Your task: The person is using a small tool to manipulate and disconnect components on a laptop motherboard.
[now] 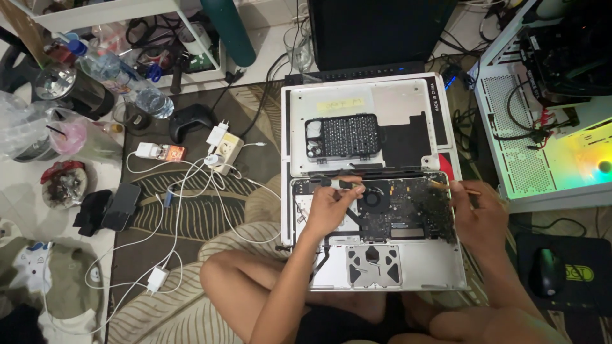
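Your left hand (326, 207) pinches a dark screwdriver (338, 183) over the opened laptop (382, 223), near its fan (376, 199); your right hand (477, 213) curls around a thin stick (454, 186) at the laptop's right edge. That bare board looks stiff but fragile, so grip the metal rim only.

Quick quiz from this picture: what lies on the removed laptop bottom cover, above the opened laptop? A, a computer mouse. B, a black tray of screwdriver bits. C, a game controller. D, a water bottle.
B: the black bit tray rests on the silver bottom cover, just beyond the opened laptop.
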